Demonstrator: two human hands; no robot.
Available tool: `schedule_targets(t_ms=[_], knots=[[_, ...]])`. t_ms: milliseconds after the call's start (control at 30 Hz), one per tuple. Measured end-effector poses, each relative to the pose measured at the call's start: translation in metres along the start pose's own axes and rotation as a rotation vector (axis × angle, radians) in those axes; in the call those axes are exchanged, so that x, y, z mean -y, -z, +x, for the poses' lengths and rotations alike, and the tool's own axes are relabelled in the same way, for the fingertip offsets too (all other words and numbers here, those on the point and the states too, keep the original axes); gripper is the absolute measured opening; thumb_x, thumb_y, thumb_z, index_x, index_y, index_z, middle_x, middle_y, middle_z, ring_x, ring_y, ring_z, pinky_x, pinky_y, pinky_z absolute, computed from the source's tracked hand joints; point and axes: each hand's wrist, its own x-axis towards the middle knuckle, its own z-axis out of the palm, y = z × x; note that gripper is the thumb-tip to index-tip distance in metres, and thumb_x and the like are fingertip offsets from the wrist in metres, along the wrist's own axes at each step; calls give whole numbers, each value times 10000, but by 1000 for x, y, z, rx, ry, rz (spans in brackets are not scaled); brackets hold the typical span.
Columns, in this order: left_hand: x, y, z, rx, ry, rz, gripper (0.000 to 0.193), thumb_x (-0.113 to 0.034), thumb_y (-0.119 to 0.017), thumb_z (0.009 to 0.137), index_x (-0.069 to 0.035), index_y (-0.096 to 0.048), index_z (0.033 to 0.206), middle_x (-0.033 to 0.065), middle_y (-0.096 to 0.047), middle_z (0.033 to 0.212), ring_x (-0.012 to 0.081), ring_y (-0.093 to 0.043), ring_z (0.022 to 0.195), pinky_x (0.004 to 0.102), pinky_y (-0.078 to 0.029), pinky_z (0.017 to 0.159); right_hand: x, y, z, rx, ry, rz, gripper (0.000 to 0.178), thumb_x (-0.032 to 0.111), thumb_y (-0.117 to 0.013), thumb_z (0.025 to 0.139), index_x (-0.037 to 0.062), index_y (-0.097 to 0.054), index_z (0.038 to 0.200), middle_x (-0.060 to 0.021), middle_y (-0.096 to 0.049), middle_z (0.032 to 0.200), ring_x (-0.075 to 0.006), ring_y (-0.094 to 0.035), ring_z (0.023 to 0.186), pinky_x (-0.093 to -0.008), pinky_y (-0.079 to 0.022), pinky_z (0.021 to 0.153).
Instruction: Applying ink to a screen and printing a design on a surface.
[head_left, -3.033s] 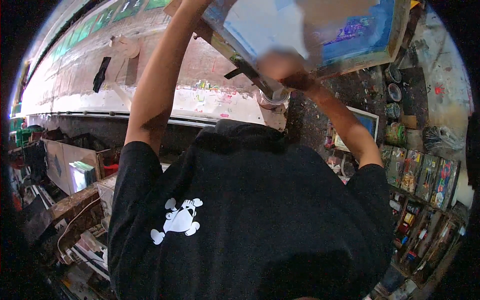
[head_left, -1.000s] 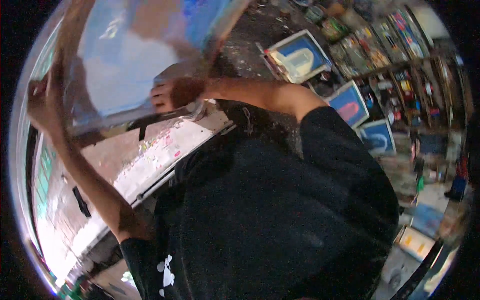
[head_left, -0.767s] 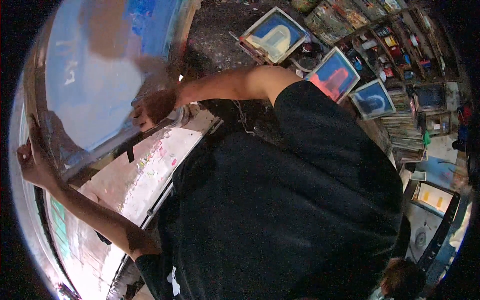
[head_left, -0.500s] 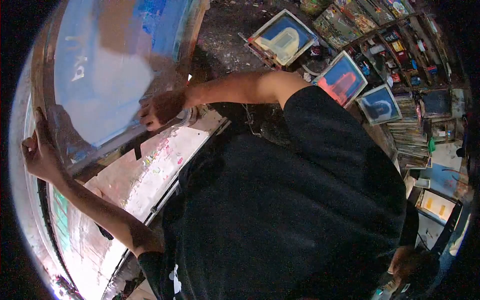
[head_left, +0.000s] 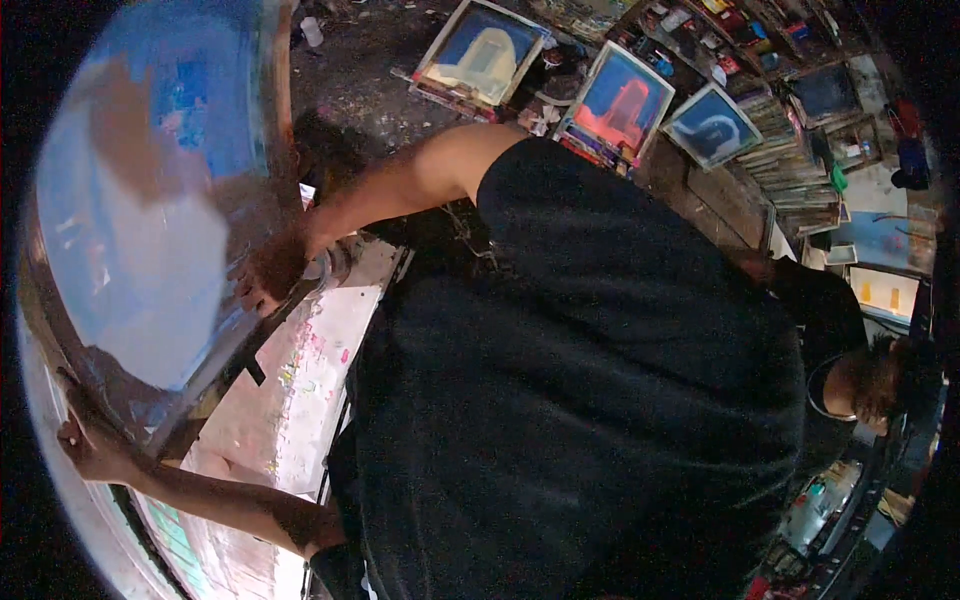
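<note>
A large screen printing frame (head_left: 130, 285) with blue mesh fills the upper left, a pale translucent shape and a brown smear showing across it. At its near left corner is my left hand (head_left: 98, 448), fingers bent around the edge with one finger stretched along the rim. My right hand (head_left: 268, 278) lies over the frame's right side close to the near right corner, its fingers curled onto the edge and partly in shadow. Beneath the frame runs a long white printing table (head_left: 305, 365) spotted with pink and green paint.
Smaller screens stand beyond my right arm: one with a cream shape (head_left: 487, 62), one with a red shape (head_left: 617, 105), one with a white shape (head_left: 715, 127). Shelves (head_left: 740, 40) hold containers. Another person (head_left: 835, 385) in dark clothing is at the lower right.
My view has turned, so the frame, table and small screens sit farther left in the picture. Both hands stay at the frame's near edges. More of the other person shows.
</note>
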Motion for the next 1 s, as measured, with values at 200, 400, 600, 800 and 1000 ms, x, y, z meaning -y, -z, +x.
schedule_targets(t_ms=[200,400,600,800,1000], knots=[[9,-7,5,18,12,-148,238,-120,-811,800,37,-633,813,145,-713,882,157,-658,735,299,-555,711,2,-4,-3,-33,-169,192,110,154,-627,750,72,-553,756,-72,-583,886,-263,-605,902,-441,-499,835],[35,-13,15,33,33,-281,240,-154,-809,804,25,-661,862,117,-721,892,161,-662,745,297,-546,709,-7,-10,-4,-41,-123,46,159,214,-596,825,57,-598,849,-124,-605,963,-308,-588,992,-438,-462,935],[50,22,1,-70,98,-122,256,-188,-808,807,13,-690,911,89,-730,901,165,-667,756,294,-536,707,11,-5,0,296,-364,609,303,282,-464,961,42,-626,1049,-171,-605,1134,-357,-537,1141,-496,-359,1070],[-121,-39,-28,-209,-30,-295,378,-136,-844,769,-59,-502,629,92,-691,707,91,-604,666,253,-517,633,12,-6,-29,161,-271,251,164,146,-662,770,118,-622,927,-71,-566,1059,-233,-514,1178,-386,-518,949],[-114,-25,-27,-214,123,-280,461,-171,-887,720,-75,-454,597,105,-686,685,63,-591,654,229,-496,666,-1,6,2,167,-304,186,147,139,-667,757,134,-630,898,-42,-567,1075,-214,-539,1150,-323,-556,853]])
